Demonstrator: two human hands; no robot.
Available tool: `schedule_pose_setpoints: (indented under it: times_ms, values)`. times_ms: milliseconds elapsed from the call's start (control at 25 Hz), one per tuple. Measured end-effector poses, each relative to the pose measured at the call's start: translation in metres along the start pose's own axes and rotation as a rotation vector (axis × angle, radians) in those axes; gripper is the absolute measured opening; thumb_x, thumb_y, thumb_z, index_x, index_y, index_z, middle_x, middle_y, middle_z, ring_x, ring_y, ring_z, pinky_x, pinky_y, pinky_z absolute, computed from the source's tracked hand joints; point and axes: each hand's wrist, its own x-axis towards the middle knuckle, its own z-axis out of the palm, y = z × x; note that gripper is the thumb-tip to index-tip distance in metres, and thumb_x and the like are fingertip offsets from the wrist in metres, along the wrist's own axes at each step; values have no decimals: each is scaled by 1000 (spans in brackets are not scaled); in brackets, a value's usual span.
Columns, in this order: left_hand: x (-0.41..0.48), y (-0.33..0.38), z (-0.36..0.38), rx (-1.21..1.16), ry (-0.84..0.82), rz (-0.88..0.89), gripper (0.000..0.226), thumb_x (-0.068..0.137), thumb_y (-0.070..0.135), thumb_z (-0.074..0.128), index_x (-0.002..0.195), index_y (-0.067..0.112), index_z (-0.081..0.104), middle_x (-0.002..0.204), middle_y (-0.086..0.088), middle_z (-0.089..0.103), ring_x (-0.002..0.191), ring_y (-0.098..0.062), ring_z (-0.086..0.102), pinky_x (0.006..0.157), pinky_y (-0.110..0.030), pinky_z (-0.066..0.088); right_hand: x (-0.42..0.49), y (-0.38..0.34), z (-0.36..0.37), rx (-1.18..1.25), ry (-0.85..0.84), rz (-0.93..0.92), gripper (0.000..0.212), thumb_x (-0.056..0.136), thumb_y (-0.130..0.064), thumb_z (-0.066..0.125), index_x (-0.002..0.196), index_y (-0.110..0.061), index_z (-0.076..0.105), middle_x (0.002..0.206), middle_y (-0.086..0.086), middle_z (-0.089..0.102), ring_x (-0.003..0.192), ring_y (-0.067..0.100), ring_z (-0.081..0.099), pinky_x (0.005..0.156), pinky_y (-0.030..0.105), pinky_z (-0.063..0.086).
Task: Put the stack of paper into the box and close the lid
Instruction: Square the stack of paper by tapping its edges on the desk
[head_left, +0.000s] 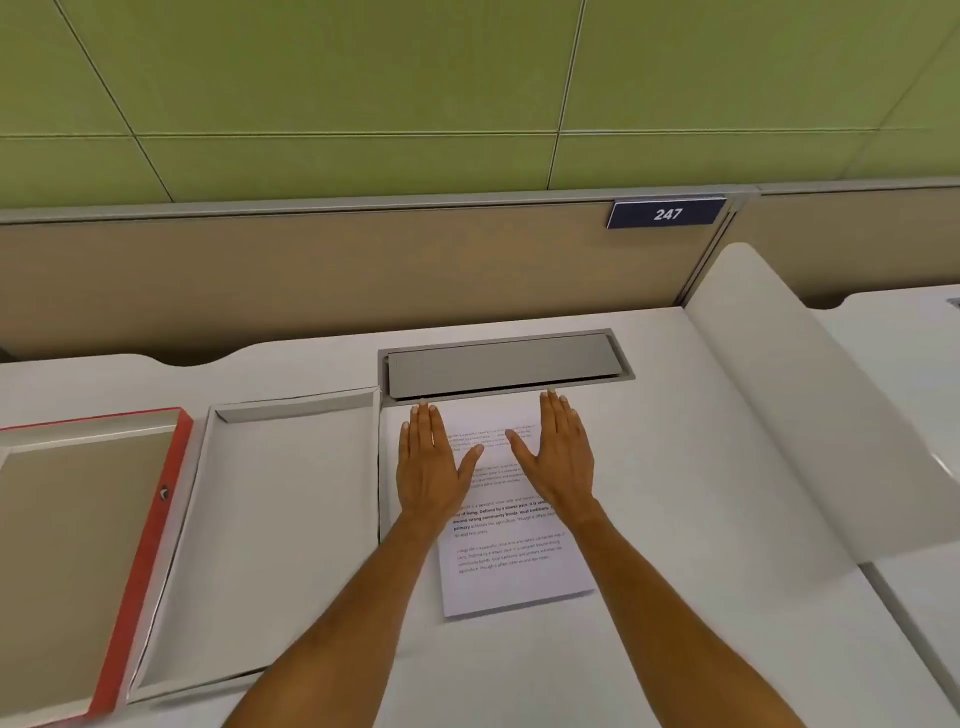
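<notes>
A stack of white printed paper (511, 571) lies on the white desk in the middle of the view. My left hand (431, 462) rests flat on its upper left part, fingers apart. My right hand (558, 454) lies flat on its upper right part, fingers spread too. Neither hand grips anything. Left of the paper stands the open white box (260, 545), shallow and with nothing inside. Its red-edged lid (140, 561) lies open at the far left, inside facing up.
A grey cable-hatch cover (504, 366) is set into the desk just beyond my fingertips. A beige partition with a "247" plate (666, 213) closes the back. A white curved divider (810, 415) rises on the right.
</notes>
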Motion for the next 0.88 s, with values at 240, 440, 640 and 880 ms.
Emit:
schedule_pose_setpoints:
  times_ms: [240,440,640,880]
  values:
    - [-23,-9,17,65,-85,-65,96,90,70,34,158,11,0,167,-8,1,155,-25,4,126,-38,4,-18,9,13,-7,-98,47,87,91,-66,40,156,-18,7,165,0,8,153,20,9,123,34,7]
    - [-37,-11,27,42,-149,-146,102,88,70,38,157,8,-3,167,-11,-1,155,-27,4,126,-39,5,-34,13,25,44,-166,92,92,89,-64,47,156,-16,6,165,1,8,152,20,11,123,34,11]
    - [-41,-4,33,-65,-142,-271,104,87,65,49,156,4,1,166,-16,9,153,-30,16,124,-41,18,-38,9,31,147,-154,197,96,88,-61,53,156,-13,4,165,5,8,152,23,13,122,37,17]
    - [-34,17,28,-90,-25,-467,82,76,55,73,132,4,43,135,-15,51,121,-29,53,98,-39,49,-34,0,34,115,-64,420,100,73,-64,71,142,-3,32,144,17,42,132,32,43,105,44,40]
